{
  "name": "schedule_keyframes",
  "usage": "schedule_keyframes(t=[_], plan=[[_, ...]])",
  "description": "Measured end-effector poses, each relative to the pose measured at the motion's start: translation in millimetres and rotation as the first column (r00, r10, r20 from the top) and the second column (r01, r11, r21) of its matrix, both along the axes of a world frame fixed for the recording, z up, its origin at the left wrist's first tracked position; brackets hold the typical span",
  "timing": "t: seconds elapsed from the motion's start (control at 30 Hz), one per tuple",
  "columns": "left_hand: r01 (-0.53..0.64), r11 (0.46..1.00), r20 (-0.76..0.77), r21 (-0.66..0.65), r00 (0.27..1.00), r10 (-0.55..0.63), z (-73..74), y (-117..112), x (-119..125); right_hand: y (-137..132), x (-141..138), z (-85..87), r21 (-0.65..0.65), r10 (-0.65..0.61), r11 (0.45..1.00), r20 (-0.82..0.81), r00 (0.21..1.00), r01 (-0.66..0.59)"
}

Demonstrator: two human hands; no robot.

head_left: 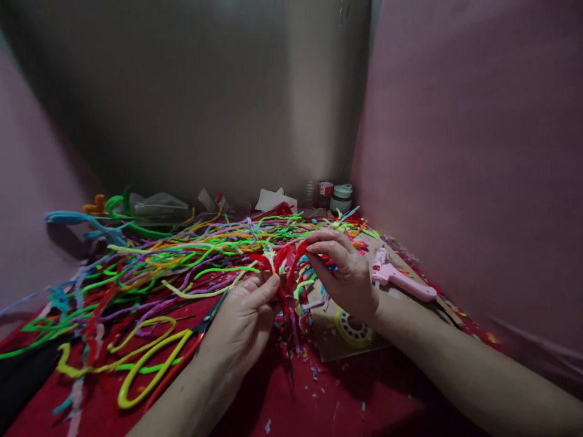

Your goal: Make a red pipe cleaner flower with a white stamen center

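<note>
My left hand (243, 318) pinches the base of a small red pipe-cleaner flower (279, 258) with a pale yellow centre. My right hand (344, 270) is closed on one of its red petals from the right. Both hands hover over a red cloth (328, 400), just in front of a wide heap of coloured pipe cleaners (182, 255). Scissors (207, 321) with yellow and red handles lie just left of my left wrist.
A pink glue gun (398, 276) lies right of my right hand on a piece of cardboard (337, 343), beside a tape roll (353, 328). Small jars (339, 195) and plastic bags (159, 205) stand at the back against the wall. Pink walls close in on both sides.
</note>
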State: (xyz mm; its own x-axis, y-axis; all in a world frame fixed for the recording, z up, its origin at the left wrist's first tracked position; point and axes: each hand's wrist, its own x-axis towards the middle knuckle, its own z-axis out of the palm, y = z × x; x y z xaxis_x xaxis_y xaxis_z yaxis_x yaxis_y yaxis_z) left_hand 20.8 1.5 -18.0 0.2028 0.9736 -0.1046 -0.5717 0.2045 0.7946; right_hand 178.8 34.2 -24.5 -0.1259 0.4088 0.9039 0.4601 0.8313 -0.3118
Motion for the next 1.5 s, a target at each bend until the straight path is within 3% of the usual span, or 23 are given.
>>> schedule_keyframes(t=[0.27,0.6,0.7,0.93,1.1,1.33,1.5], plan=[[0.009,1.000,0.027,0.006,1.000,-0.009,1.3,-3,4,-7,-3,-2.8,0.086,-0.106,0.992,0.118,0.987,0.096],[-0.085,0.996,-0.009,0.042,0.996,0.085,0.0,-3,3,-17,-6,0.0,0.282,-0.317,0.929,0.278,0.907,0.239],[-0.057,0.997,-0.013,0.045,0.998,0.058,0.1,-3,1,-17,-3,0.2,0.347,-0.339,0.908,0.284,0.897,0.234],[0.125,0.990,-0.027,0.060,0.992,-0.124,-1.1,-2,-4,-7,7,-2.8,0.406,-0.315,0.899,0.342,0.885,0.163],[0.076,0.996,-0.090,0.057,0.993,-0.070,-0.9,-3,-5,-5,7,-5.2,0.384,-0.306,0.909,0.353,0.884,0.161],[0.068,0.992,-0.103,0.102,0.993,-0.058,-2.0,-2,-6,-15,1,-5.2,0.070,-0.115,0.992,0.242,0.963,0.101],[0.132,0.985,-0.114,0.109,0.986,-0.120,-4.1,-2,-7,-34,19,-4.5,0.014,-0.062,0.998,0.215,0.975,0.061]])
